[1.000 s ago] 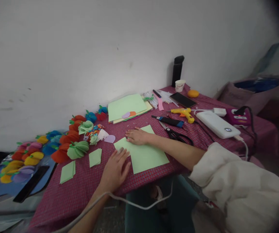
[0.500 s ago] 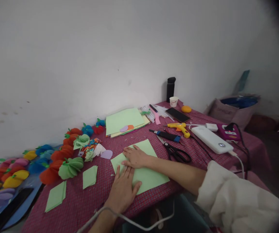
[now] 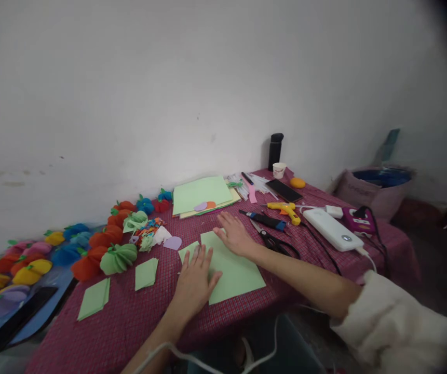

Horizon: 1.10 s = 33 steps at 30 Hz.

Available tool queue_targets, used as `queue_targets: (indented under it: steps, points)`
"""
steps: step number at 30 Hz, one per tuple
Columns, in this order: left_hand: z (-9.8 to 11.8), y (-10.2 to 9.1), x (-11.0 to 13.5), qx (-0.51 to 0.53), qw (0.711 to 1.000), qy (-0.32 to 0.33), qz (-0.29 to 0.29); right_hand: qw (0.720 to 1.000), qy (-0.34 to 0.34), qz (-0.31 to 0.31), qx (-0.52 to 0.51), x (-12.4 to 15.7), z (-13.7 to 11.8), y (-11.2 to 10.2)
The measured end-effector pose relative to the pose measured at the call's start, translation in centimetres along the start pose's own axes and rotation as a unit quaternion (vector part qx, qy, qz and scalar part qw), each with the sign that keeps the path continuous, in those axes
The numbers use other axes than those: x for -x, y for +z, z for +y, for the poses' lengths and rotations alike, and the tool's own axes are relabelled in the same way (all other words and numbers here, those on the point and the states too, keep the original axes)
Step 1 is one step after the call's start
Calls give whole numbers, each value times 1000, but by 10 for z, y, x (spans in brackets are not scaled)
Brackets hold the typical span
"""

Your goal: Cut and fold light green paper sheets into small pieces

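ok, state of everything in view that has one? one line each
Left hand: open, palm down on green paper
Right hand: open, palm down over green paper
Green paper: flat
Scissors: lying down, blade opening unclear
Glue gun: on its side
Phone: flat, screen dark
Bottle: upright
Paper cup: upright
Power bank: cable plugged in

Big green sheet [image 3: 239,278] on the checked cloth [image 3: 98,340], left hand [image 3: 194,280] spread flat over its left edge, right hand [image 3: 234,235] lying across its far edge. Black-handled scissors [image 3: 269,240] sit just right of it, yellow glue gun [image 3: 292,213] farther out that way. Left of it: two little green paper stacks [image 3: 146,274], plus loads of colourful paper pumpkins [image 3: 118,259].
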<state>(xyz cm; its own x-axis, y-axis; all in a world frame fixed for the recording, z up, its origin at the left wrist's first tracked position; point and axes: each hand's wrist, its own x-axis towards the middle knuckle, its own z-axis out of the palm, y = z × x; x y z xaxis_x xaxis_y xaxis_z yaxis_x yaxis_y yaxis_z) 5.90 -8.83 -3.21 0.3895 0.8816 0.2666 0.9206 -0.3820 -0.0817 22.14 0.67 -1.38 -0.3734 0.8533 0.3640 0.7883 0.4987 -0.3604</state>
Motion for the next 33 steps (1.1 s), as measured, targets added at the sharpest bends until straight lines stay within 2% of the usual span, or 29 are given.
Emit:
queue_targets:
  steps: [2,4,7,10,13,16,20,22,24,26,30,33]
  points:
    - [1,4,-10,1,1000,-13,21,1000,-8,7,28,23,4,-4]
    - [2,12,-17,8,999,-32,21,998,-27,-18,52,45,8,-1]
    - [2,27,-20,26,997,-66,-19,995,-39,-69,66,66,12,8]
    - [4,34,-18,38,995,-78,-50,992,-41,-98,70,71,14,14]
    - [3,31,-17,53,994,-80,-53,990,-42,-111,70,68,14,16]
    - [-11,19,-16,59,993,-101,-14,990,-39,-115,69,65,14,14]
    - [-47,-2,-7,-49,972,-217,80,990,-33,-126,55,67,8,0]
    - [-60,-8,-2,-101,958,-259,76,989,-69,-129,30,73,0,-9]
    - [-65,-8,1,-124,956,-263,50,980,-137,-142,-13,83,-11,-14]
    - [-63,-2,1,-126,959,-252,29,970,-176,-159,-47,94,-22,-15]
    - [-56,13,-7,-105,960,-260,15,968,-188,-152,-62,111,-35,-7]
    - [-58,16,-15,-61,956,-289,-4,973,-180,-130,-55,110,-35,-4]
